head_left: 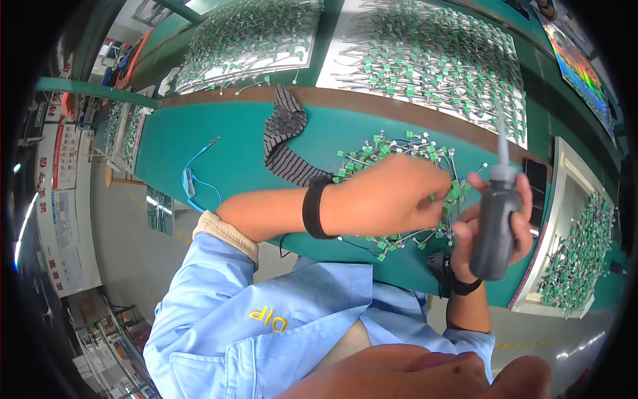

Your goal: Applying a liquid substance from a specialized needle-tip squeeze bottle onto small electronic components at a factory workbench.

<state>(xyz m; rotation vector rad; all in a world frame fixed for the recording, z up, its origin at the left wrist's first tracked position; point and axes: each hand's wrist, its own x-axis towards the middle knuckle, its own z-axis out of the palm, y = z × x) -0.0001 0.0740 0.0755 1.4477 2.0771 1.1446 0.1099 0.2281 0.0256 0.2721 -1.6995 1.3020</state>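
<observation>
My right hand (465,229) is wrapped round a dark squeeze bottle (495,229), held upright with its long pale nozzle (502,143) pointing away from me. To its left, my left hand (399,193), with a black band at the wrist, is closed in a pinch. A small green connector (454,193) shows at its fingertips and looks held between them. Below and around the left hand, a heap of wired green connectors (372,154) lies on the green table; part of it is hidden by the hand and forearm.
A grey-and-black striped cloth sleeve (282,139) and a blue cord with a clip (191,183) lie to the left. White boards (339,63) full of wired connectors stand beyond a brown ledge (399,106). At right are a dark phone-like object (535,179) and a white-framed tray (531,286) of connectors.
</observation>
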